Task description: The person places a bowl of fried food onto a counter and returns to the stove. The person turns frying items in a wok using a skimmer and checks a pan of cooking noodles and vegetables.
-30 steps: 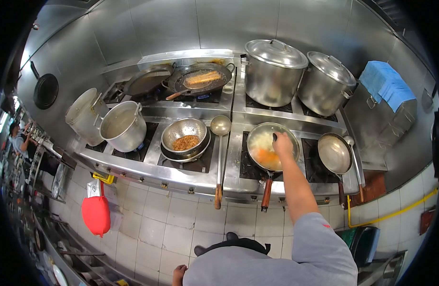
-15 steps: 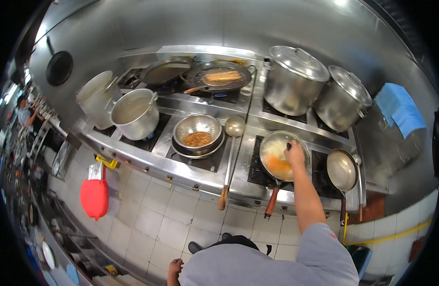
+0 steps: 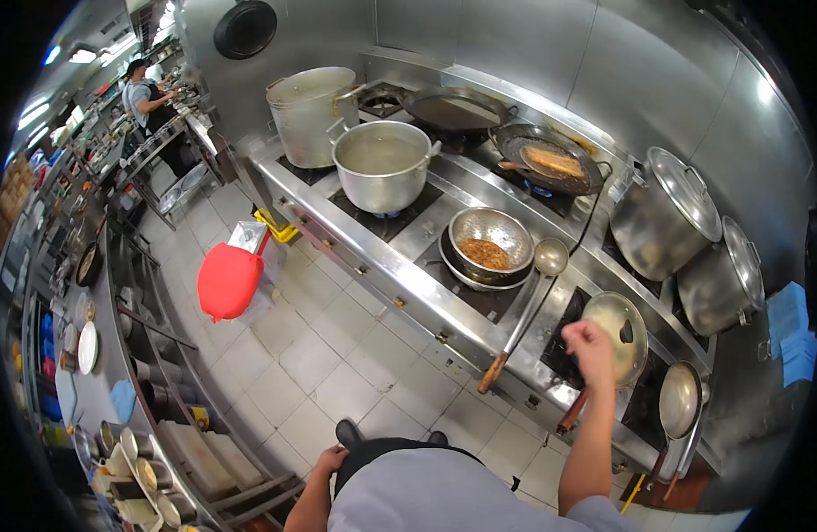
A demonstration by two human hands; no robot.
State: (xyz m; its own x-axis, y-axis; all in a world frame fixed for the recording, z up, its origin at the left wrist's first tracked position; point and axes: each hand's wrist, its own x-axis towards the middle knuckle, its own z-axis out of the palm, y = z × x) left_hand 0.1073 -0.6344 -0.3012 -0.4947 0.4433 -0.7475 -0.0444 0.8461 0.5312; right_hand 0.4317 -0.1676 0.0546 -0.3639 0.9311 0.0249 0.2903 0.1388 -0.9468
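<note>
My right hand [image 3: 589,344] is off the lid knob, over the left edge of a pan covered by a glass lid [image 3: 617,324] with a black knob. Its fingers are curled and nothing shows in them. The pan's wooden handle points toward me. Low beside my waist is my left hand [image 3: 332,458], its fingers curled, holding nothing visible. Left of the pan lies a long ladle [image 3: 550,257] with a wooden handle. Next to it a perforated bowl [image 3: 491,232] holds brown bits. An uncovered pan [image 3: 680,401] sits to the right.
Two lidded stockpots [image 3: 661,226] stand at the back right. A wok [image 3: 550,160] holds long golden pieces. An open pot [image 3: 382,164] sits left on the stove. A red cover [image 3: 231,282] is by the stove's front. Another person [image 3: 147,105] stands far left.
My right hand has let go of the lid's black knob and moved left of it. The view has turned left, and my left hand has moved closer to my waist.
</note>
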